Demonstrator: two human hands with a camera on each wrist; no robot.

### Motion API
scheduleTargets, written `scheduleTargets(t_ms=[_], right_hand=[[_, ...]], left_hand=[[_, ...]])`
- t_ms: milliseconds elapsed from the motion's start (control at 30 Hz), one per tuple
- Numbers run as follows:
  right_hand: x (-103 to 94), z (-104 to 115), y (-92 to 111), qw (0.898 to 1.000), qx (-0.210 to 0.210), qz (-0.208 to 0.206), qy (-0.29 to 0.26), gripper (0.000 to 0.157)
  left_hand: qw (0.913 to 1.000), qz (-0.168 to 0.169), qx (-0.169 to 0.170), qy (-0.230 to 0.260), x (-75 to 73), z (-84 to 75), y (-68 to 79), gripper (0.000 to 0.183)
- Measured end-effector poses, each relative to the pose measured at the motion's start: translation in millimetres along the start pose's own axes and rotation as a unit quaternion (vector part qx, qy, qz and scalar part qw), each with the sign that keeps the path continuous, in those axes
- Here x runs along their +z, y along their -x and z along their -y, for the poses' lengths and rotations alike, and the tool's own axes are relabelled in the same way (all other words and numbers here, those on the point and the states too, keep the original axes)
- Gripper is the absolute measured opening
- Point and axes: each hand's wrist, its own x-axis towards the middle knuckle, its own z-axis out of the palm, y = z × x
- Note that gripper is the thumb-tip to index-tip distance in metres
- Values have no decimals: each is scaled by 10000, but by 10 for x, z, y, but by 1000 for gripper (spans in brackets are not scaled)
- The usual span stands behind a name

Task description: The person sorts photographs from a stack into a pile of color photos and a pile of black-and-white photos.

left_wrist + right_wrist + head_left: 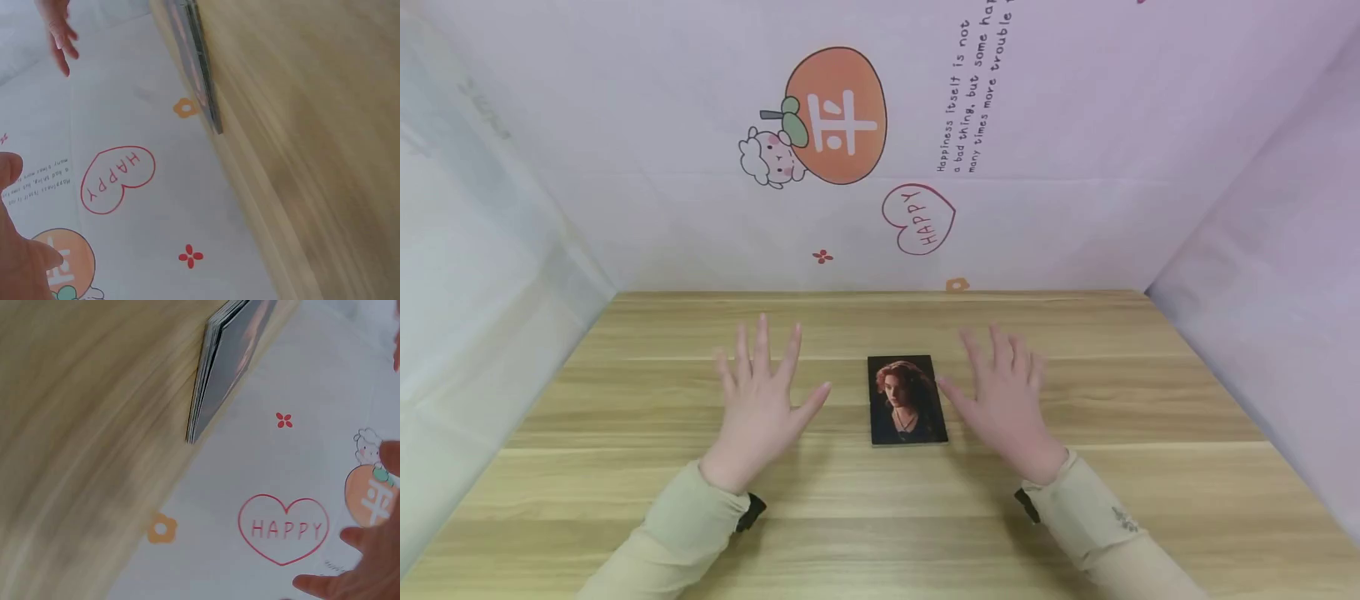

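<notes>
A stack of photo cards (908, 402) lies flat on the wooden table (880, 533), its top card a dark portrait of a person with long reddish hair. In the right wrist view, several thin layers show along the edge of the stack (203, 381). To its left is my left hand (756, 417), held above the table with fingers spread and nothing in it. My right hand (1009, 412) hovers on the other side, fingers also spread, its thumb tip right at the stack's right edge in the head view. Neither hand grips anything.
A white cloth wall (1075, 167) with printed drawings and lettering rises along the table's far edge. Plain whitish sheets hang at the left (490, 275) and right (1270, 292) sides. Each wrist has a dark strap piece (750, 512) below the sleeve cuff.
</notes>
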Motion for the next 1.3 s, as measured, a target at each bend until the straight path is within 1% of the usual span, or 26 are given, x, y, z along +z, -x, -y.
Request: scheduleTargets(t_ms=[100,167,233,267,300,333,400,467,500,533,633,667,733,767,867,900,1000,1100,1133,1167,1200,1267,1300], right_hand=[[-21,-11,-48,9976,24,-305,-622,70],[-41,-20,-74,9932,142,-293,-1116,68],[-56,-34,-94,9846,340,-105,-1712,67],[-61,-41,-102,9780,450,23,-2035,65],[-60,-52,-110,9703,577,159,-2344,64],[-64,-61,-119,9622,697,295,-2617,63],[-65,-85,-136,9462,932,571,-3045,59],[-60,-112,-151,9298,1147,838,-3397,57],[-50,-132,-160,9221,1230,973,-3538,56],[-39,-150,-167,9119,1301,1136,-3722,56],[16,-215,-187,8757,1432,1565,-4337,57],[38,-235,-191,8621,1461,1697,-4546,59],[81,-271,-195,8408,1517,1915,-4831,62],[106,-289,-198,8340,1515,1978,-4922,62],[176,-333,-203,8167,1566,2088,-5147,63],[196,-346,-207,8155,1542,2100,-5167,62],[248,-375,-218,8079,1523,2134,-5278,61],[277,-385,-230,8026,1502,2203,-5336,63],[286,-388,-234,8002,1515,2227,-5359,63],[292,-387,-237,7977,1526,2250,-5383,63],[296,-383,-240,7959,1532,2272,-5399,64],[304,-376,-244,7948,1499,2328,-5400,64],[307,-375,-246,7948,1479,2353,-5394,64]], left_hand=[[9991,33,44,414,-26,-25,-44,86],[9962,101,69,862,-36,-38,-73,87],[9888,335,-69,1452,-37,-52,-97,86],[9824,487,-170,1795,-33,-56,-110,84],[9741,631,-259,2155,-27,-60,-125,82],[9637,795,-388,2519,-18,-61,-138,79],[9398,1094,-659,3171,17,-61,-168,73],[9164,1322,-890,3671,63,-64,-199,68],[9076,1407,-976,3834,92,-66,-213,66],[9007,1480,-1053,3947,121,-70,-225,64],[8902,1625,-1139,4102,214,-86,-255,59],[8852,1661,-1175,4184,248,-92,-265,58],[8733,1721,-1232,4388,305,-105,-283,57],[8670,1735,-1259,4499,333,-110,-292,57],[8423,1789,-1354,4900,411,-121,-320,56],[8349,1811,-1376,5013,434,-123,-328,56],[8126,1911,-1486,5301,501,-127,-347,56],[7952,1983,-1697,5473,557,-136,-361,58],[7918,1997,-1739,5503,574,-139,-363,57],[7905,2000,-1735,5523,592,-142,-365,58],[7868,2005,-1784,5558,606,-148,-367,57],[7812,2012,-1804,5627,632,-160,-365,58],[7807,2009,-1791,5640,645,-166,-363,58]])
